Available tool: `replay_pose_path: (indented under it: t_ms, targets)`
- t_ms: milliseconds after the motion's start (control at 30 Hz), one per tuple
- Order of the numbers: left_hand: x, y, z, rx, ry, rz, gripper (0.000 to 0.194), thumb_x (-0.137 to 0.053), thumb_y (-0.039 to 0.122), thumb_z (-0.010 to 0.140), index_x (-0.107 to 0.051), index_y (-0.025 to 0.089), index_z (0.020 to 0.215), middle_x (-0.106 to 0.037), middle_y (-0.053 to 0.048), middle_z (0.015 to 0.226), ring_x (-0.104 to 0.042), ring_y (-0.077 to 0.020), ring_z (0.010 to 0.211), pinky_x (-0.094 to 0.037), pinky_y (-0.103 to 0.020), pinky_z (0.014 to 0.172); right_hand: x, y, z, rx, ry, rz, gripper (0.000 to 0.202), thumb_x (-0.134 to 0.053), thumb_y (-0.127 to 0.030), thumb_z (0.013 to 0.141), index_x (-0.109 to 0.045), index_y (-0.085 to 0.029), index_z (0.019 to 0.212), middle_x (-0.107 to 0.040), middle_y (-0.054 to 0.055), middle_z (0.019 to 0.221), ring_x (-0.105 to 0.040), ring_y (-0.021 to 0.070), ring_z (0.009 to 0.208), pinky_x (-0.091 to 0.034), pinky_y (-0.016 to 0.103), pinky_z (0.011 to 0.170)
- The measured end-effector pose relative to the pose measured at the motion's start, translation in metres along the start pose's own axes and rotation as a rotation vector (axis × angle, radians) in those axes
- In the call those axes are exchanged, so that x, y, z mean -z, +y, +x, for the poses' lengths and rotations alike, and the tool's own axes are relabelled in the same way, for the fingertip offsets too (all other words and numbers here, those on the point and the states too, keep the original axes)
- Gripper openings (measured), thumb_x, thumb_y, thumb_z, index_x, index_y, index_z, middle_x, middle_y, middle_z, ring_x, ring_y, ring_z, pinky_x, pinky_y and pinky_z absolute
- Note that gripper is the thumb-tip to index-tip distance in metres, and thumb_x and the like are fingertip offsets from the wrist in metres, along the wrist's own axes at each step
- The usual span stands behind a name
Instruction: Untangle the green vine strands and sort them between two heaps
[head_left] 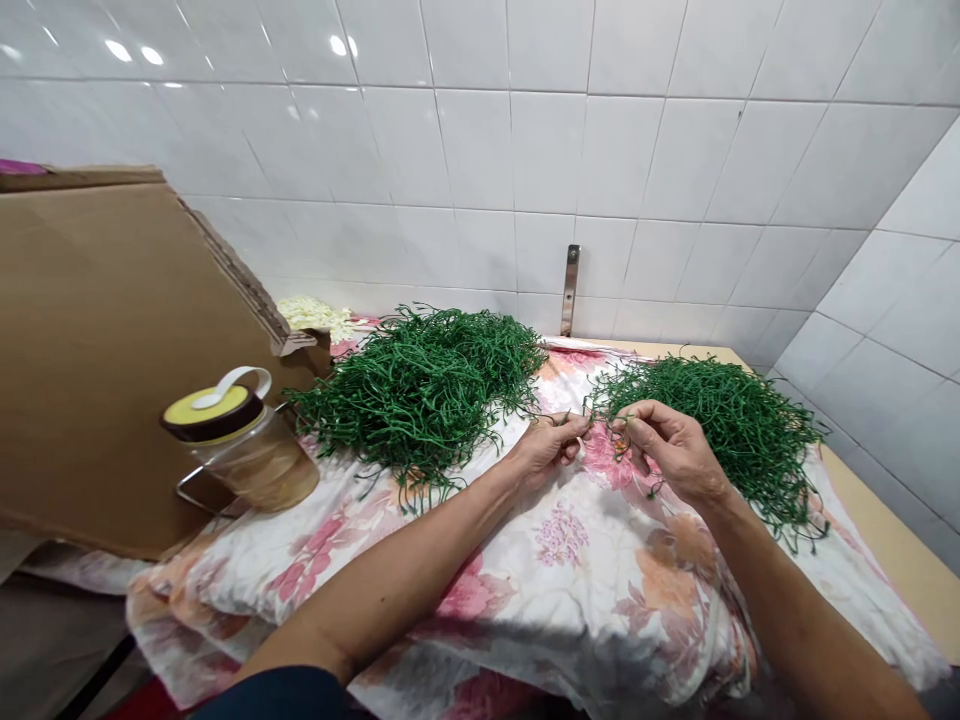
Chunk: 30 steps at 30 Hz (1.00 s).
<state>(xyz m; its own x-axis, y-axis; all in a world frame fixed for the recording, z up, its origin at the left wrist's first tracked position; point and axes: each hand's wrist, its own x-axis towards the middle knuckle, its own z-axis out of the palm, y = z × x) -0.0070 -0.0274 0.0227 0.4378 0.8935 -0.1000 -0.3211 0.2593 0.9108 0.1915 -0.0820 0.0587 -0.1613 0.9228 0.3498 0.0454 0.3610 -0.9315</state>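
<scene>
Jar (259,465) is standing on floral cloth (562,590); left green pile (427,395) is lying just right of it. Left hand (551,442) is pinching narrowly, contents unclear. Right hand (679,455) is pinching a thin green stem (622,419) beside right green pile (739,425).

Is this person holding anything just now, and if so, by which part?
Yes: the left hand and right hand each seem to pinch a green strand. Whether by an end or the middle is too small to tell.
</scene>
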Motion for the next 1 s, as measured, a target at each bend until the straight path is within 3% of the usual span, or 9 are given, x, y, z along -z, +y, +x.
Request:
replay_pose_path:
  t_ms: [100,233,300,400,467,633,733,833,1000]
  targets:
    - [-0.001,0.002,-0.001,0.000,0.020,0.003,0.042,-0.089,0.042,0.065,-0.061,0.013,0.076,-0.058,0.002,0.070,-0.041,-0.0022,0.046,-0.021,-0.019,0.039,0.016,-0.003,0.005,0.060,0.264,-0.225,0.030,-0.066,-0.048,0.093,-0.066,-0.019,0.092,-0.059,-0.002,0.064,-0.048,0.0111,0.046,-0.038,0.025,0.043]
    - [-0.002,0.002,-0.001,0.006,0.021,-0.008,0.044,-0.091,0.041,0.063,-0.061,0.014,0.079,-0.061,0.001,0.073,-0.041,-0.0020,0.044,-0.019,-0.019,0.038,0.055,-0.001,0.012,0.191,0.738,-0.713,0.028,-0.066,-0.045,0.090,-0.070,-0.017,0.089,-0.068,0.004,0.075,-0.059,0.0171,0.063,-0.047,0.030,0.062]
    - [-0.002,0.001,-0.001,0.009,0.015,-0.016,0.043,-0.090,0.041,0.062,-0.061,0.014,0.080,-0.061,0.001,0.072,-0.042,-0.0022,0.044,-0.020,-0.019,0.038,0.075,0.002,0.014,0.180,0.818,-0.900,0.023,-0.064,-0.040,0.089,-0.070,-0.017,0.090,-0.070,0.006,0.076,-0.061,0.0200,0.066,-0.048,0.034,0.069]
    - [-0.002,0.000,-0.001,0.014,0.011,-0.029,0.041,-0.090,0.039,0.063,-0.063,0.013,0.080,-0.062,0.000,0.071,-0.043,-0.0028,0.044,-0.021,-0.019,0.038,0.093,0.006,0.014,0.143,0.790,-1.104,0.019,-0.063,-0.035,0.087,-0.071,-0.017,0.088,-0.071,0.010,0.081,-0.062,0.0250,0.072,-0.048,0.040,0.077]
    - [-0.002,0.000,0.000,0.011,0.009,-0.038,0.040,-0.089,0.039,0.064,-0.063,0.013,0.078,-0.062,0.000,0.071,-0.042,-0.0029,0.044,-0.022,-0.019,0.039,0.094,0.005,0.013,0.167,0.776,-1.154,0.019,-0.062,-0.033,0.087,-0.071,-0.017,0.087,-0.071,0.011,0.083,-0.062,0.0265,0.075,-0.048,0.041,0.079]
    - [0.000,-0.002,0.001,0.006,-0.005,-0.019,0.040,-0.087,0.043,0.067,-0.062,0.013,0.076,-0.063,-0.001,0.072,-0.042,-0.0029,0.044,-0.023,-0.019,0.039,0.059,-0.005,0.009,0.292,0.740,-0.952,0.024,-0.059,-0.037,0.094,-0.072,-0.018,0.095,-0.071,0.008,0.085,-0.062,0.0205,0.068,-0.049,0.034,0.070]
    - [0.002,-0.005,0.003,0.009,-0.018,0.001,0.040,-0.087,0.043,0.067,-0.061,0.013,0.075,-0.061,0.000,0.072,-0.043,-0.0029,0.045,-0.023,-0.019,0.039,0.027,-0.002,0.007,0.325,0.551,-0.814,0.022,-0.059,-0.037,0.096,-0.071,-0.019,0.097,-0.071,0.006,0.082,-0.062,0.0183,0.065,-0.049,0.031,0.064]
    - [0.004,-0.009,0.004,0.021,-0.031,0.021,0.040,-0.087,0.044,0.068,-0.061,0.013,0.076,-0.061,0.000,0.073,-0.043,-0.0027,0.046,-0.023,-0.018,0.038,0.005,0.012,0.006,0.332,0.336,-0.772,0.019,-0.056,-0.032,0.098,-0.070,-0.019,0.096,-0.073,0.007,0.087,-0.064,0.0187,0.070,-0.051,0.031,0.070]
    - [0.005,-0.014,0.004,0.035,-0.043,0.030,0.040,-0.086,0.044,0.070,-0.061,0.014,0.079,-0.061,-0.001,0.076,-0.042,-0.0023,0.046,-0.023,-0.017,0.038,-0.002,0.034,0.008,0.288,0.128,-0.725,0.017,-0.055,-0.024,0.098,-0.071,-0.020,0.096,-0.075,0.008,0.095,-0.068,0.0208,0.082,-0.053,0.033,0.079]
